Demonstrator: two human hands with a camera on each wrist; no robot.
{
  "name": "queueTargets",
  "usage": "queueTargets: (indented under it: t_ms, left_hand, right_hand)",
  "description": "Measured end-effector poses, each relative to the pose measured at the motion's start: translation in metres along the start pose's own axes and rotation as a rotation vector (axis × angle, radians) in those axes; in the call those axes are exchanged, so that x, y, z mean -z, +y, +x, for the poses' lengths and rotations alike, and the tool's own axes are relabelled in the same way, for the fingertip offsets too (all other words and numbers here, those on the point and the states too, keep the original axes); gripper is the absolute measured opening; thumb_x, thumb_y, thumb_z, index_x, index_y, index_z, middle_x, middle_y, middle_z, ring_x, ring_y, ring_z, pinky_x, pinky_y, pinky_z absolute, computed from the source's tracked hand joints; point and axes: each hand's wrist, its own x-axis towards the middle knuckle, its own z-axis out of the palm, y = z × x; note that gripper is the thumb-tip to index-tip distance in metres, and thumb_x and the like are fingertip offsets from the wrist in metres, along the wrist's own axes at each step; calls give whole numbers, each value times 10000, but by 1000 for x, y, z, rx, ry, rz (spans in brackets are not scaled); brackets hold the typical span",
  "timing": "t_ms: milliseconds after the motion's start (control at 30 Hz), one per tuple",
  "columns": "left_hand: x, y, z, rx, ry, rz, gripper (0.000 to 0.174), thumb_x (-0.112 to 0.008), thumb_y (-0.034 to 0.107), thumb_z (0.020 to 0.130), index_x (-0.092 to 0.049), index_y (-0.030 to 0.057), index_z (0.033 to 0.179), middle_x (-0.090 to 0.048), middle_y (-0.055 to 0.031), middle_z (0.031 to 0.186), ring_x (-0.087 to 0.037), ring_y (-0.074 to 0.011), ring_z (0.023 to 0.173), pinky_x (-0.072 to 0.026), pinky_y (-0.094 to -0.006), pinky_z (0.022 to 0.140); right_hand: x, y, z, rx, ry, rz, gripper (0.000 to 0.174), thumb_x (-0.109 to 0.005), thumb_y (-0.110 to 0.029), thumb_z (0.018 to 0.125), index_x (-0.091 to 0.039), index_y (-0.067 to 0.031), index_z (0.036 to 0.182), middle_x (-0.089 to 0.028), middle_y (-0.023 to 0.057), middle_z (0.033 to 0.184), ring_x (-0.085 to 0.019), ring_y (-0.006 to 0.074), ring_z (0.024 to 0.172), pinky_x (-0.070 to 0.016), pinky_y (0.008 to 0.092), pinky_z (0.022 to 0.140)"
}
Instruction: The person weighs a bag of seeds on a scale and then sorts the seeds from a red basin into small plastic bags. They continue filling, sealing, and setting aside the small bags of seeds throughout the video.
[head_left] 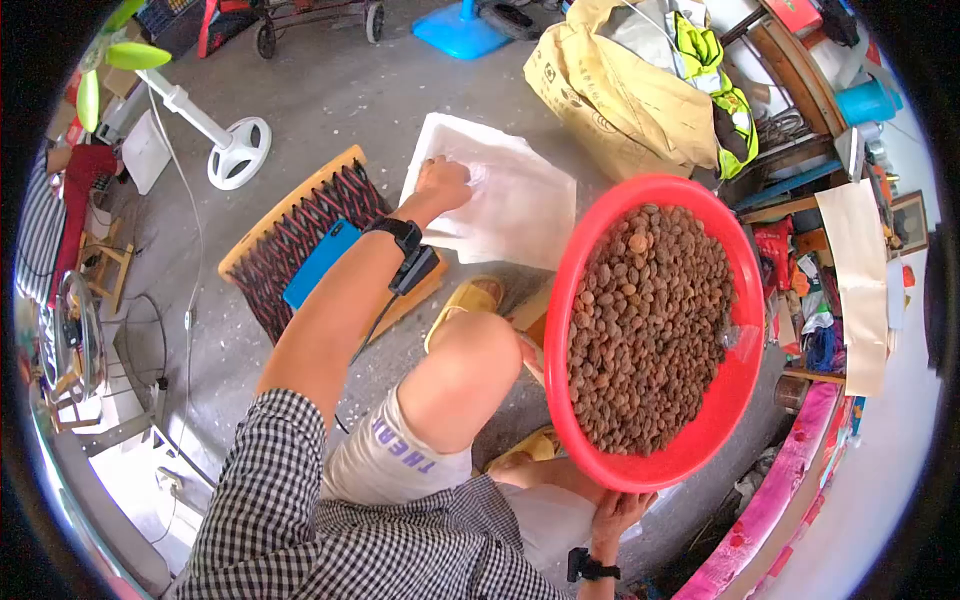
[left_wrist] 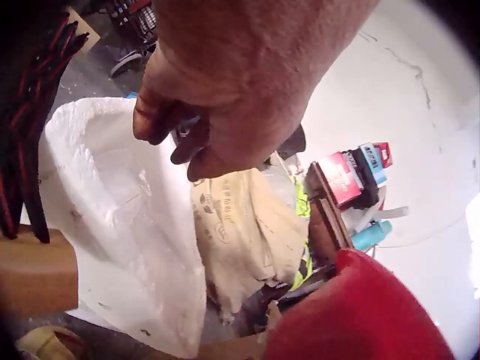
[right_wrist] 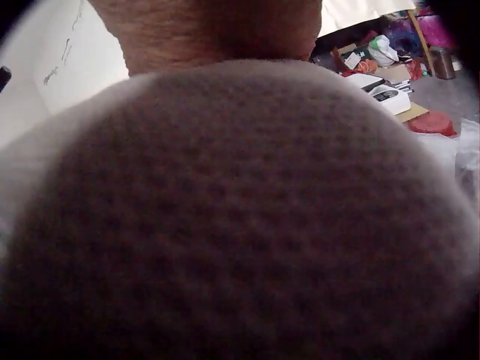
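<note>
Grey, white-flecked floor [head_left: 320,90] and cracked white wall [left_wrist: 431,150] beside cluttered wooden shelving [head_left: 803,70].

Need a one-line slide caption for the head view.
Left hand over a white foam box, right hand at a red basin holding many rounded brown pieces.

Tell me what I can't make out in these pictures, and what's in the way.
Head view: the right hand has fingers partly hidden by the red basin.
Left wrist view: the left hand may hold something small; its curled fingers would hide it.
Right wrist view: a dark, blurred surface blocks the right hand's work.
Left wrist view: lettering on the tan sack is too small.
</note>
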Motion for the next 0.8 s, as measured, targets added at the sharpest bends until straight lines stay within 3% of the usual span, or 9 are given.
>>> queueTargets:
  t_ms: [67, 167, 200, 300, 333, 433, 533, 633, 800]
  left_hand:
    - [-15, -3, 21, 34, -115, 97, 273, -564, 211, 731, -728, 124, 932, -667, -143, 1001, -502, -317, 1116, -390, -455, 955]
    - [-60, -20, 51, 116, -108, 212, 258, -548, 203, 748, -738, 121, 902, -662, -146, 1018, -471, -332, 1133, -379, -483, 951]
    - [-55, -19, 57, 176, -337, 161, 395, -531, 196, 812, -630, 2, 1141, -438, -163, 1363, -374, -380, 1268, -361, -498, 1018]
    - [-55, -21, 57, 205, -361, 87, 417, -523, 168, 813, -598, 0, 1186, -412, -179, 1373, -337, -381, 1299, -367, -507, 1015]
    - [-51, -20, 53, 167, -292, 136, 393, -511, 151, 798, -623, -9, 1138, -504, -217, 1286, -451, -391, 1218, -423, -494, 966]
    - [-30, -23, 50, 140, -232, 3, 344, -517, 162, 785, -656, -27, 1037, -610, -238, 1122, -583, -396, 1042, -481, -468, 885]
    - [-12, -27, 47, 64, -122, -63, 317, -535, 206, 783, -673, -31, 940, -652, -244, 985, -632, -397, 893, -502, -458, 819]
    - [0, -30, 35, -70, -108, -132, 334, -550, 262, 794, -671, -29, 905, -645, -245, 1002, -624, -387, 920, -494, -453, 817]
    - [17, -17, 12, 45, 33, -481, 403, -577, 327, 804, -664, -28, 972, -657, -223, 946, -634, -314, 893, -486, -390, 815]
  right_hand:
    - [1, 0, 1, -40, -52, 12, 381, -503, -365, 937, -615, -47, 1113, -544, 205, 1223, -412, 455, 1187, -274, 526, 1027]
    - [-2, -1, 5, -53, -16, 80, 446, -489, -436, 932, -628, -46, 1098, -541, 204, 1234, -403, 447, 1211, -255, 531, 1045]
    - [-4, -1, 4, -80, -9, 100, 465, -481, -455, 931, -632, -44, 1089, -542, 202, 1235, -401, 444, 1216, -246, 534, 1049]
    - [-6, -1, 3, -130, 2, 127, 512, -459, -495, 929, -641, -38, 1072, -540, 199, 1240, -391, 439, 1228, -226, 539, 1061]
    - [-5, 0, 3, -130, -1, 111, 519, -453, -499, 930, -640, -37, 1072, -536, 199, 1244, -387, 439, 1232, -223, 539, 1063]
    - [-3, 9, -2, -118, -41, 90, 530, -441, -504, 932, -633, -35, 1086, -515, 200, 1267, -375, 440, 1236, -219, 538, 1065]
    - [-2, 3, -4, -181, -68, 89, 509, -448, -495, 933, -578, -58, 1161, -474, 211, 1297, -336, 456, 1268, -216, 570, 1064]
    - [-3, 5, -6, -164, -47, 107, 485, -465, -465, 937, -548, -66, 1200, -434, 230, 1325, -291, 481, 1292, -205, 588, 1068]
    - [3, 1, -5, -139, -33, 44, 422, -493, -394, 927, -584, -49, 1152, -468, 225, 1303, -354, 469, 1230, -255, 549, 1036]
